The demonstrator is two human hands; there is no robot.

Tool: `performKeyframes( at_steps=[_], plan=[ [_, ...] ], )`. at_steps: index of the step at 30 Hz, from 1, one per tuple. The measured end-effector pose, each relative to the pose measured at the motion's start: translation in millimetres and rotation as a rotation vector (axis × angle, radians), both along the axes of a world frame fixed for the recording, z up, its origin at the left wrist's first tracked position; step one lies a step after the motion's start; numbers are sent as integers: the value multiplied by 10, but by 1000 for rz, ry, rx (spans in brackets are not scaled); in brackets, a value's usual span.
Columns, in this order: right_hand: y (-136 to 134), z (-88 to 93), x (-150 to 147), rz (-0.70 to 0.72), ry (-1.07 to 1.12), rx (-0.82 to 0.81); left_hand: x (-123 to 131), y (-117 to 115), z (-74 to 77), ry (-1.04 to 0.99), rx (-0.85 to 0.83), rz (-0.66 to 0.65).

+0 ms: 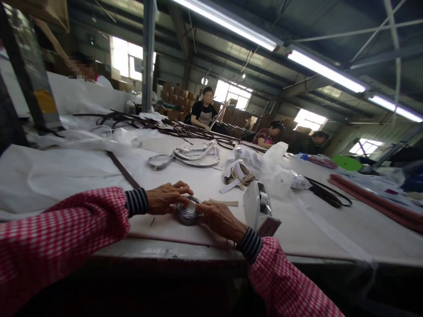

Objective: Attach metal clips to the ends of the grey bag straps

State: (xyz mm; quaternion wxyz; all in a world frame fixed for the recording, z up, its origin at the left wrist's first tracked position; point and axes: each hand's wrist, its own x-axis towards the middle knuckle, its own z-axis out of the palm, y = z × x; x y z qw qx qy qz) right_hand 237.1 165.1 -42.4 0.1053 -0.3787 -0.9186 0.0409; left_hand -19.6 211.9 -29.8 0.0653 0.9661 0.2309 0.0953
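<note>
A round grey coil (187,213), apparently a rolled strap with a shiny plastic-like surface, lies flat near the table's front edge. My left hand (165,198) curls over its upper left side, thumb and fingertips against it. From the right, my right hand (222,219) grips the coil's edge between thumb and fingers. Just beyond the right hand rests a flat beige strip (226,203). A white tape dispenser (259,207) stands to the right of that hand. Farther back lie a smaller round coil (159,161) and several larger loops in clear plastic (196,155).
Beige and white strips (240,174) are heaped beside crumpled clear plastic bags (264,160). Long dark straps (178,127) sprawl across the table's far side. A dark strap (122,169) lies left of my hands. Several people sit or stand beyond the table; a metal post (147,57) rises behind.
</note>
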Motion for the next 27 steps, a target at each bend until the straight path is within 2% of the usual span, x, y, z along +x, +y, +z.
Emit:
performKeyframes(
  at_steps=[3,8,12,18,22,27],
  plan=[
    [15,-98,-93,-14,-23,84,122,-171,-10,-5,76,43],
    [5,-139,-85,-28,39,58,312,-368,-140,-125,-62,145],
    [11,-38,15,-14,45,-6,305,-278,-159,-122,-102,144],
    [28,114,163,-70,59,-138,226,-4,-64,-116,-198,-39],
    [-24,96,122,-131,42,-125,214,83,-57,-115,-240,-82],
    [-68,17,15,-146,-14,-61,221,41,-117,-179,-194,-100]
  ],
)
